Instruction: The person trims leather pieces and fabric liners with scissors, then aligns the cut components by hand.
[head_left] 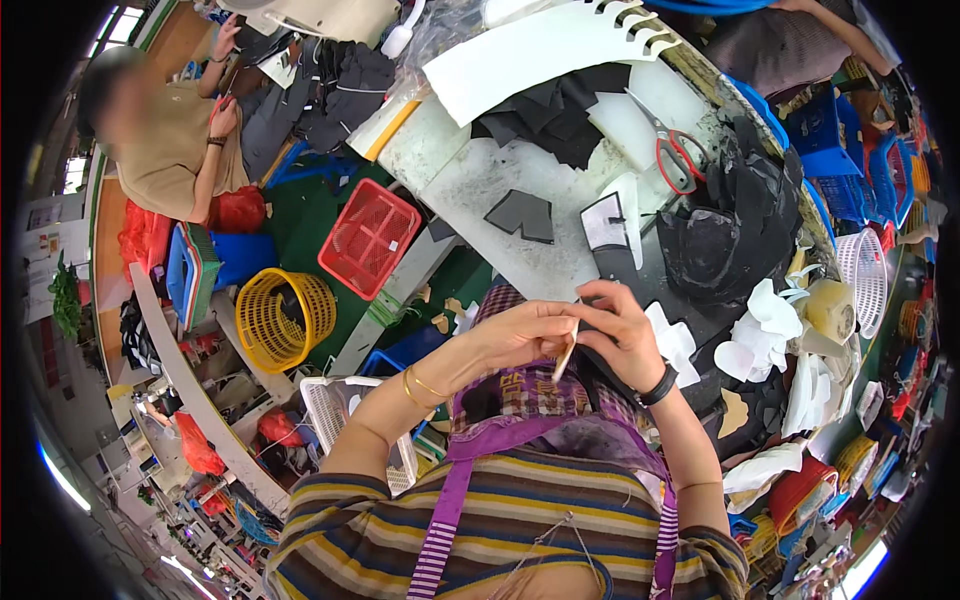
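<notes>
My left hand [525,335] and my right hand [615,330] meet in front of my purple apron, fingers pinched on a narrow pale strip [564,358] that hangs between them. Just beyond them, on the worktable [520,260], are a white piece with a dark border [604,224], a dark grey cut piece [518,215], stacked black pieces [540,120] and a large white template [520,60]. Red-handled scissors [678,160] lie right of these, beside a black heap [730,230]. White scraps [672,345] are near my right hand.
A co-worker [170,140] is at the upper left, another person's arm [840,30] at upper right. A red basket [368,240], yellow basket [285,315] and white basket [325,410] stand left of the table. A white basket [858,275] and blue crates [825,130] are at the right.
</notes>
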